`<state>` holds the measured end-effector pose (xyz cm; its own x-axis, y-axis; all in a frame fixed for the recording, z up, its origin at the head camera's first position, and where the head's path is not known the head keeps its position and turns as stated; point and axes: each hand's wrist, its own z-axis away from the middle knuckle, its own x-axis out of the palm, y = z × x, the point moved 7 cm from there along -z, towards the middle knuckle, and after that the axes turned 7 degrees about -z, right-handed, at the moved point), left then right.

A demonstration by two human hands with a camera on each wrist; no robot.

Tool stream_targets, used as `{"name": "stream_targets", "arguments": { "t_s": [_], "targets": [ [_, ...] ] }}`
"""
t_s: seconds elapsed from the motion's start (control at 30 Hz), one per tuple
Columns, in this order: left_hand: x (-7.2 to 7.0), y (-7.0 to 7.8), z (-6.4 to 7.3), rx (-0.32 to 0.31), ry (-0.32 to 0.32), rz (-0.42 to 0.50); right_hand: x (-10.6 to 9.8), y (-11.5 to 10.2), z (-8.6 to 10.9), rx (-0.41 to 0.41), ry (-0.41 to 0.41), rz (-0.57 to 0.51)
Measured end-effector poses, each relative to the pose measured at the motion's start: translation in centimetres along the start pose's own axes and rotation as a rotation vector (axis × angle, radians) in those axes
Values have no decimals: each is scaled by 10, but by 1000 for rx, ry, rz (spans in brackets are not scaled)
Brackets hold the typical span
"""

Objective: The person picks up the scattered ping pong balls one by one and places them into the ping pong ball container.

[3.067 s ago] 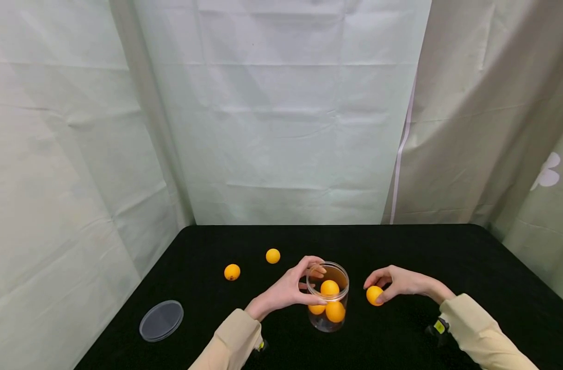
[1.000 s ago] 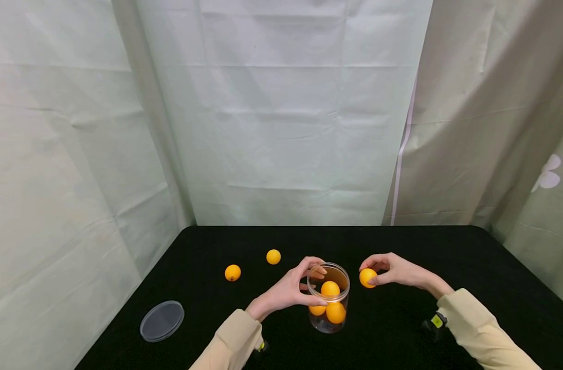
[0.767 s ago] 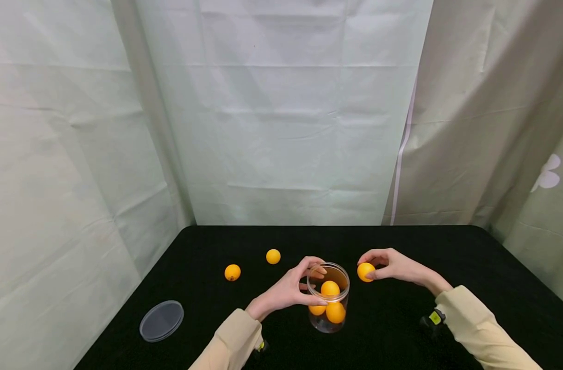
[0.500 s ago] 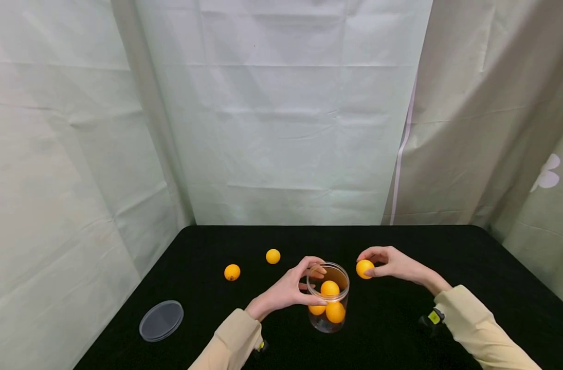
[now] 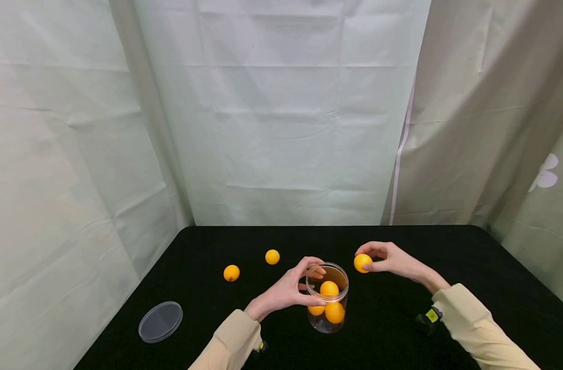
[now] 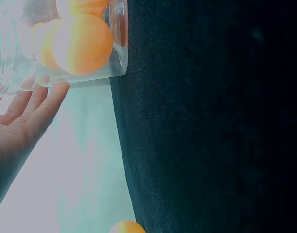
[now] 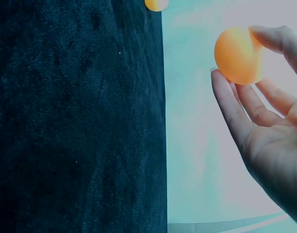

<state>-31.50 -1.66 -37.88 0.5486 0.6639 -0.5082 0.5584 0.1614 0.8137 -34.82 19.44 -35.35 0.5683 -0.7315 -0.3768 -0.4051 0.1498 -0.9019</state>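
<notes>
My left hand grips a clear plastic jar near its open mouth, thumb on the near side and fingers round the far side. The jar stands upright on the black table. Several orange ping-pong balls lie inside; the left wrist view shows them through the wall. To the right of the jar, my right hand pinches another orange ping-pong ball between thumb and fingertips. In the right wrist view that held ball is up off the dark cloth.
Two loose orange ping-pong balls, one nearer and one farther back, lie left of the jar. A round translucent lid lies at the table's left edge. Pale curtains hang behind the black table.
My right hand has lifted the pinched ball and carried it up and slightly left, away from the near table area. The left hand and the jar have stayed put.
</notes>
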Motion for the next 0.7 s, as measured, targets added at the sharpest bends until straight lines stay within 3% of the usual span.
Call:
{"name": "stream_targets", "arguments": {
  "t_s": [0.7],
  "targets": [
    [0, 0, 1, -17, -4, 17, 0, -17, -7, -71, 57, 12]
  ]
}}
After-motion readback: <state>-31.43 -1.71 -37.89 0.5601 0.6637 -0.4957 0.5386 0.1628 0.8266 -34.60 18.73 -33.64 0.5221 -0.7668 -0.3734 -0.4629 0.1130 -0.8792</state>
